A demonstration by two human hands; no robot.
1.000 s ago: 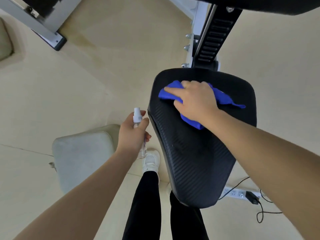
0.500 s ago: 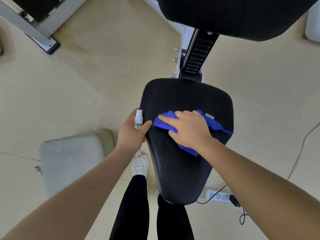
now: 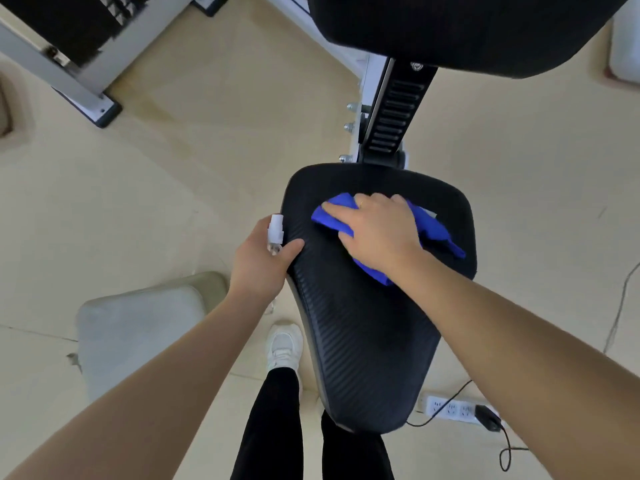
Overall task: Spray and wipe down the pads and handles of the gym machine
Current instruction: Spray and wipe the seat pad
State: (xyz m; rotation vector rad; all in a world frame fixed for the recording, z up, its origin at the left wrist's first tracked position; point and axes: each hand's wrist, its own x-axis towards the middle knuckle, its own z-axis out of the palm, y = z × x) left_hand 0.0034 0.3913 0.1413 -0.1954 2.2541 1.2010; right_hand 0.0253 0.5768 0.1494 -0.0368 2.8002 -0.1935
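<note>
A black ribbed seat pad [image 3: 363, 341] of the gym machine fills the middle of the view. My right hand [image 3: 377, 233] presses a blue cloth [image 3: 436, 230] flat on the pad's far half. My left hand [image 3: 259, 265] grips a small clear spray bottle with a white nozzle [image 3: 276, 232] at the pad's left edge, thumb resting on the pad. A second black pad [image 3: 467, 32], the backrest, hangs above at the top, joined by a black slotted post [image 3: 391, 116].
A grey cushion block [image 3: 138, 327] lies on the beige floor at lower left. Another machine's grey frame foot [image 3: 86, 88] is at upper left. A white power strip with a black plug and cable [image 3: 453, 408] lies at lower right. My legs and white shoe [image 3: 284, 344] stand below the pad.
My right hand slid the blue cloth back toward the pad's far edge after a pass nearer me. My left hand with the bottle moved up against the pad's left edge.
</note>
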